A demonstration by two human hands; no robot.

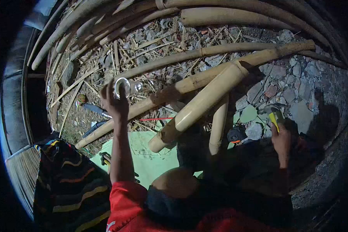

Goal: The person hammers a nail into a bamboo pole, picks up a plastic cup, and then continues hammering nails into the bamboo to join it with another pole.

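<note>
My left hand (115, 101) is raised over the bamboo litter, its fingers closed around a clear, shiny round thing with a bright rim (122, 87); I cannot tell exactly what it is. Low on the right, my right hand (281, 140) grips the yellow handle of a hammer (273, 114), whose metal head points up over the rubble. Between the hands a thick cut bamboo piece (202, 105) rests at a slant across a longer bamboo pole (189, 83). Its near end lies over a pale green sheet (152, 149).
Several bamboo poles (236, 18) curve along the far side. Broken stones (272, 91) cover the ground on the right. A dark-handled tool (96, 109) lies left of the long pole. Striped dark cloth (71, 185) hangs at the near left.
</note>
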